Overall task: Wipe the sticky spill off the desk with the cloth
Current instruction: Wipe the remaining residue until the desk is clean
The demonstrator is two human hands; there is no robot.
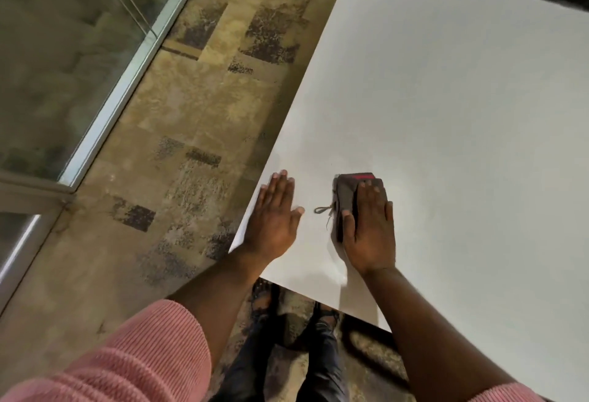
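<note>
A white desk (pixel 446 115) fills the right side of the view. Near its front left corner lies a folded dark brown cloth (pixel 345 197) with a red strip at its far end and loose threads trailing to the left. My right hand (pixel 369 229) lies flat on top of the cloth, fingers together, pressing it onto the desk. My left hand (pixel 275 217) rests flat on the desk beside the left edge, fingers extended, holding nothing. I cannot make out any spill on the desk surface.
Patterned beige and dark carpet (pixel 197 134) runs along the desk's left side. A glass partition with a metal frame (pixel 127 83) stands at the far left. My legs and shoes (pixel 287 338) show below the desk's front edge.
</note>
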